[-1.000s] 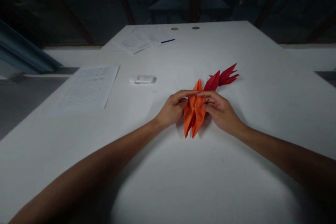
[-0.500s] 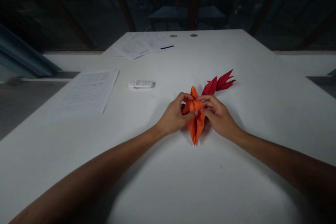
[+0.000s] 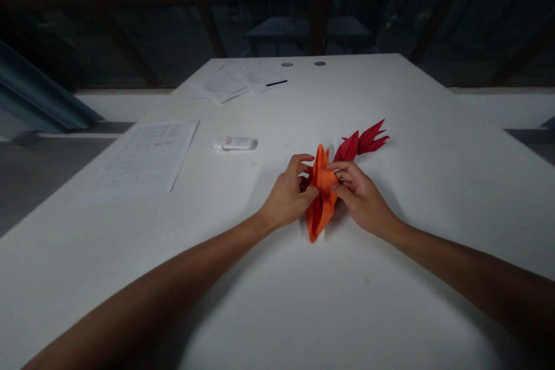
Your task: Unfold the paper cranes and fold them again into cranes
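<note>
An orange folded-paper piece point(image 3: 323, 185), pointed at its near and far ends with an open crease along it, is between my two hands above the white table. My left hand point(image 3: 288, 193) grips its left edge, thumb on the near face and fingers curled behind. At the right edge my right hand point(image 3: 359, 193) pinches the paper between thumb and fingers. Just beyond the right hand lies a red folded-paper piece point(image 3: 359, 141) with several pointed tips; its near end is partly hidden by the orange paper and the right hand.
A white glue tube point(image 3: 235, 144) lies left of the hands. Written sheets point(image 3: 143, 156) cover the table's left side, with more papers point(image 3: 229, 81) and a dark pen point(image 3: 276, 83) farther back. Two small round discs point(image 3: 319, 63) sit near the far edge of the white table point(image 3: 411, 104).
The orange paper has turned, its near tip swinging left and its crease opening toward the left. My fingers have shifted along its edges. The view has tipped slightly upward.
</note>
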### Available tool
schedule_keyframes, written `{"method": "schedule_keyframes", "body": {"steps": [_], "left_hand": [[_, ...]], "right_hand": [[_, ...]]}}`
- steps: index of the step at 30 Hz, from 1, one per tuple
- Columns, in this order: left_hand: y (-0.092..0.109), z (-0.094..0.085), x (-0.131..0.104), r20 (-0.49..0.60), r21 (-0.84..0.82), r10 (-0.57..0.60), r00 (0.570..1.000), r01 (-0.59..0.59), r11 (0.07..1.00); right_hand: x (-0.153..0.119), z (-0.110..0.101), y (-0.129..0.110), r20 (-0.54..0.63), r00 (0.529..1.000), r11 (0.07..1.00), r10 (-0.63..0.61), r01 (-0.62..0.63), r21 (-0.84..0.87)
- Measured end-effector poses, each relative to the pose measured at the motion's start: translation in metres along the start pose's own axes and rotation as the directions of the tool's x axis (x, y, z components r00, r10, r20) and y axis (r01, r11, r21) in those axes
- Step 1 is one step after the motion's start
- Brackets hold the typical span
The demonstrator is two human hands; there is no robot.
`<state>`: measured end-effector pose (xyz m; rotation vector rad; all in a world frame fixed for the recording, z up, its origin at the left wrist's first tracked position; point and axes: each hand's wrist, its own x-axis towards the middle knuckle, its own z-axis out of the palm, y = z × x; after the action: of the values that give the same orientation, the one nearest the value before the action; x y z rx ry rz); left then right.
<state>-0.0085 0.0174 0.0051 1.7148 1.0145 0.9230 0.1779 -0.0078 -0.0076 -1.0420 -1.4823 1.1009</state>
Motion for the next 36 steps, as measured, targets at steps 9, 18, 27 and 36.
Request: {"method": "schedule_keyframes", "body": {"steps": [9, 18, 27, 36], "left_hand": [[0.001, 0.002, 0.002, -0.075, 0.080, -0.006, 0.997, 0.012, 0.997], [0.001, -0.005, 0.007, -0.071, 0.228, 0.014, 0.997, 0.003, 0.974], [0.004, -0.012, 0.006, -0.291, 0.244, 0.135, 0.947, -0.062, 0.968], [0.000, -0.011, 0.005, -0.179, 0.148, 0.127, 0.976, -0.101, 0.984]], "right_hand": [[-0.001, -0.001, -0.001, -0.006, 0.999, 0.997, -0.045, 0.045, -0.059], [-0.001, -0.002, 0.001, -0.107, 0.990, 0.991, -0.087, 0.076, -0.106], [-0.002, -0.002, -0.004, -0.032, 0.985, 0.931, -0.171, 0.151, -0.332], [-0.006, 0.001, -0.011, -0.037, 0.988, 0.887, -0.149, 0.117, -0.446]]}}
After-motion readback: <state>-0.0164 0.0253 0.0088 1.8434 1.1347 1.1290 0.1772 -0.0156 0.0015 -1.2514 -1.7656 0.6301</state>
